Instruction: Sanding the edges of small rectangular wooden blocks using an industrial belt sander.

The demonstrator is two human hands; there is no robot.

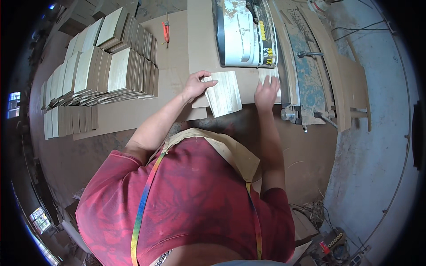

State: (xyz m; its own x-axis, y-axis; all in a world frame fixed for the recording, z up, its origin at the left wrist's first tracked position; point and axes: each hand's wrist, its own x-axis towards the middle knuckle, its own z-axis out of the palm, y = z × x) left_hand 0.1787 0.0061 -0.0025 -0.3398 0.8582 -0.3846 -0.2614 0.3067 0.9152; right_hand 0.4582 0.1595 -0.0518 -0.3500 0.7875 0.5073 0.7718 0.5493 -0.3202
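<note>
Table edge: the near edge of the brown board worktable (133,119) runs just below both hands; the small pale rectangular wood panels (225,93) overhang it slightly.
Open room: a bare strip of table lies between the panels and the stacks to the left.
Right side: the white and grey bench machine (244,33) stands far of the hands, with a worn blue metal rail (306,75) beside it.
Stacks: rows of pale wood sheets (102,71) lean in piles at far left.
Left hand (195,86): fingers pinch the panels' left far corner.
Right hand (266,94): lies flat, fingers spread, on a pale piece at the machine's near edge.
Panels: light, straight-grained, fanned slightly.
Far table: red-handled tool (166,32).
</note>
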